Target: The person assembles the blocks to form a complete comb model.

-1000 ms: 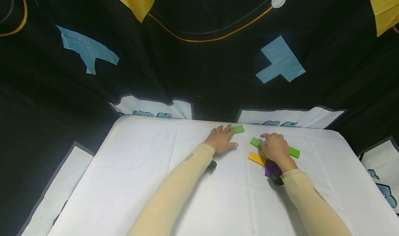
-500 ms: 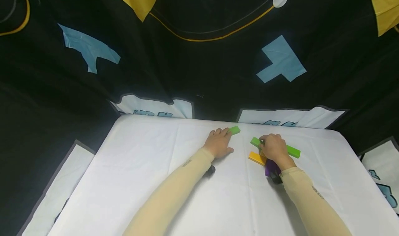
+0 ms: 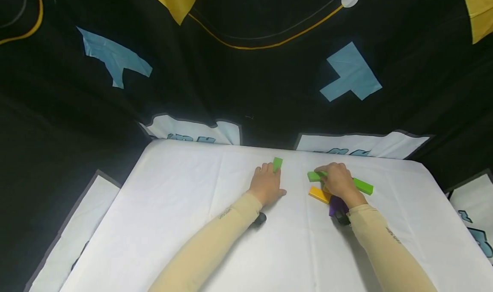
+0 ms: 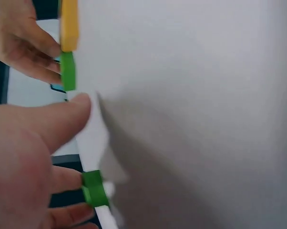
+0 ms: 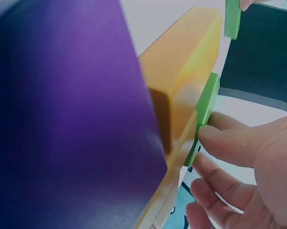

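Observation:
My left hand reaches toward the back of the white table, its straight fingers touching a small green block. In the left wrist view the thumb stands apart from that block, which sits at the fingertips. To the right, my right hand pinches another green block between thumb and index finger, plain in the right wrist view. Close beside it lie an orange block and a purple block, the latter partly under the wrist. One more green block extends from behind the hand.
A white cloth covers the table. Behind its back edge hangs a black curtain with blue and yellow shapes. Dark wrist cameras, one at the left wrist, sit low beneath both wrists.
The left green block has slid left and turned to point away from me, the left hand shifting slightly left with it. The right hand's green block has turned a little; that hand has barely moved.

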Demonstrator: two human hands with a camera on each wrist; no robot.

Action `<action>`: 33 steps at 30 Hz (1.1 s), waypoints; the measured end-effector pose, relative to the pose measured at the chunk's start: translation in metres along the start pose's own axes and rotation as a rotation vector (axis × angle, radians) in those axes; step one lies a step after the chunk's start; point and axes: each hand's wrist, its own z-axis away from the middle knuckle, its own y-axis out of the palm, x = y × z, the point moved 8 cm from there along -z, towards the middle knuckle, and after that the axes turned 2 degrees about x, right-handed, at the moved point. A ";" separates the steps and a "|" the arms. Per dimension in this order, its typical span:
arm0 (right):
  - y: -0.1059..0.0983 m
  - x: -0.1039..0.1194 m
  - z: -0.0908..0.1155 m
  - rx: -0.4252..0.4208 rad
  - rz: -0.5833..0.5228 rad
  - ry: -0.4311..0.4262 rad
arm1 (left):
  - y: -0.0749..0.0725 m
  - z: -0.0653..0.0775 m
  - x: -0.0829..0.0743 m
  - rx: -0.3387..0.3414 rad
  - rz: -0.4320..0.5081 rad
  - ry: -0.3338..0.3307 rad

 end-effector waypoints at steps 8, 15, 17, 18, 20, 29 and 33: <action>-0.002 -0.002 0.001 -0.008 0.006 0.038 | -0.008 -0.001 0.015 -0.031 0.111 -0.049; -0.006 0.000 0.007 0.009 0.028 0.179 | -0.014 -0.020 0.040 -0.150 0.295 -0.104; -0.006 0.003 0.007 0.020 0.040 0.192 | -0.010 -0.024 0.042 -0.140 0.360 -0.114; -0.006 0.004 0.007 0.024 0.052 0.196 | -0.008 -0.025 0.042 -0.134 0.390 -0.120; -0.004 0.004 0.006 0.037 0.074 0.204 | -0.004 -0.027 0.042 -0.125 0.431 -0.130; 0.004 0.004 0.002 0.078 0.106 0.216 | -0.006 -0.023 0.039 -0.126 0.313 -0.213; 0.009 0.004 -0.001 0.113 0.073 0.189 | -0.008 -0.017 0.035 -0.159 0.252 -0.234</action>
